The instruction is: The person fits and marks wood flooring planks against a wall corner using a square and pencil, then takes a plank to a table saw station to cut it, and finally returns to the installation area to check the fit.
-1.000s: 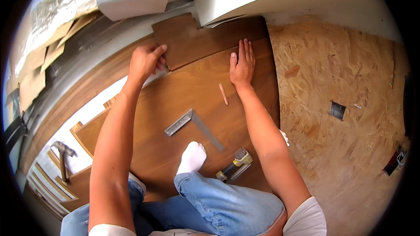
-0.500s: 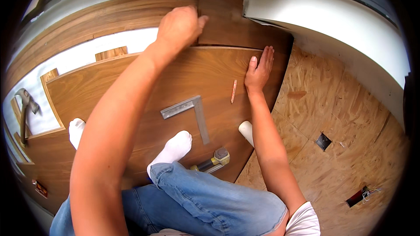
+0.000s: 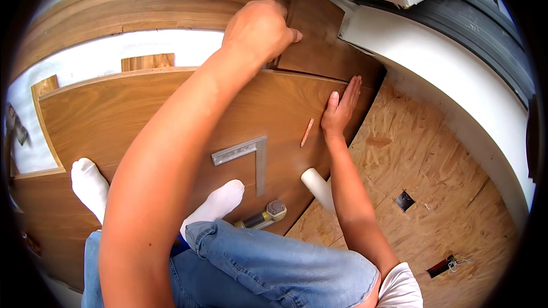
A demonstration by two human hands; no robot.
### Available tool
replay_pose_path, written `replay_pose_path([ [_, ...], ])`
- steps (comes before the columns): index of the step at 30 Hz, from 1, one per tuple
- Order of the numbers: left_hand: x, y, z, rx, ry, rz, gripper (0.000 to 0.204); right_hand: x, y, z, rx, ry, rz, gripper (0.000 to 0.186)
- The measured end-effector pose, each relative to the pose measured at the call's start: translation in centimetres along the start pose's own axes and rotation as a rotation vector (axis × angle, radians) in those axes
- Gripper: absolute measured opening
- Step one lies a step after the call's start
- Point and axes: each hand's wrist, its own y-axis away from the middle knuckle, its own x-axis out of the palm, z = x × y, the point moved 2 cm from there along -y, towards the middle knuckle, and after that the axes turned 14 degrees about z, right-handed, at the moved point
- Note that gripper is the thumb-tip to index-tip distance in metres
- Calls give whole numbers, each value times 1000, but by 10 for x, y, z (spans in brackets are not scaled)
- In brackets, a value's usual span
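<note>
My left hand [image 3: 260, 29] is closed on the left end of a dark brown, notched floor plank [image 3: 322, 37], thumb on top and the other fingers mostly hidden. The plank lies against the base of a white wall, its near edge along the laid wood flooring [image 3: 234, 100]. My right hand [image 3: 339, 113] rests flat near that seam at the right end of the flooring, fingers stretched out. On the flooring nearby lie a reddish carpenter's pencil [image 3: 307, 133] and a metal try square [image 3: 260, 159].
A white tube [image 3: 314, 182] and a yellow-and-black tool [image 3: 265, 215] lie near my knee. Bare chipboard [image 3: 388, 159] with cut-outs, one showing wires [image 3: 452, 263], spreads right. A low white wall [image 3: 451, 74] bounds it. A hammer [image 3: 18, 128] and wood offcut [image 3: 147, 62] are left.
The view has shifted, so the flooring and tools sit differently in it. My left hand stays on the plank's end, and the plank looks slightly more tilted. My right hand remains flat.
</note>
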Motion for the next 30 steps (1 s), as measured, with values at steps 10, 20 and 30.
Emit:
replay_pose_path([
  [10,7,-4,-4,112,-211,47,38,0,1,2,62,-47,-88,62],
  [20,10,-22,-12,123,-296,210,37,0,-2,2,113,-120,-117,62],
  [30,-5,-15,-33,-104,-101,391,37,-4,0,-1,100,-133,-163,61],
])
